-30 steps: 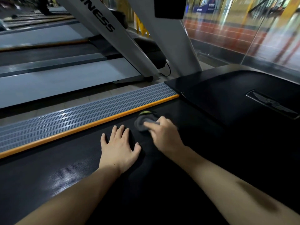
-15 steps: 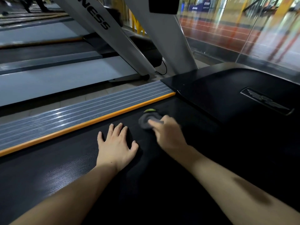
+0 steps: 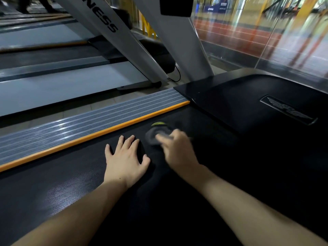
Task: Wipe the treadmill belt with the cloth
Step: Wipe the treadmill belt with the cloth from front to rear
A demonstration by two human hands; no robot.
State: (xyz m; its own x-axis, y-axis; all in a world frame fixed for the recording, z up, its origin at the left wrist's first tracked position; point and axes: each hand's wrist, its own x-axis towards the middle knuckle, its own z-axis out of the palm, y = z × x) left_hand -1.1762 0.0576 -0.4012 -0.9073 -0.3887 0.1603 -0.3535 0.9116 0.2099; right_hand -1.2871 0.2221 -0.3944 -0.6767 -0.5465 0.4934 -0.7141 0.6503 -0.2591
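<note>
The black treadmill belt (image 3: 74, 183) runs from the lower left up to the motor cover. A small grey cloth (image 3: 155, 134) with a yellow-green edge lies bunched on the belt near its front end. My right hand (image 3: 177, 150) presses on the cloth with its fingers, blurred by motion. My left hand (image 3: 126, 158) lies flat on the belt just left of it, fingers spread, holding nothing.
A ribbed grey side rail (image 3: 88, 125) with an orange strip (image 3: 99, 134) borders the belt on the left. The black motor cover (image 3: 248, 103) rises ahead on the right. Grey uprights (image 3: 177, 43) and a neighbouring treadmill (image 3: 62, 86) stand beyond; a glass wall (image 3: 266, 32) is at right.
My right hand and the cloth have slid a little forward along the belt toward the motor cover. The left hand has stayed flat in place.
</note>
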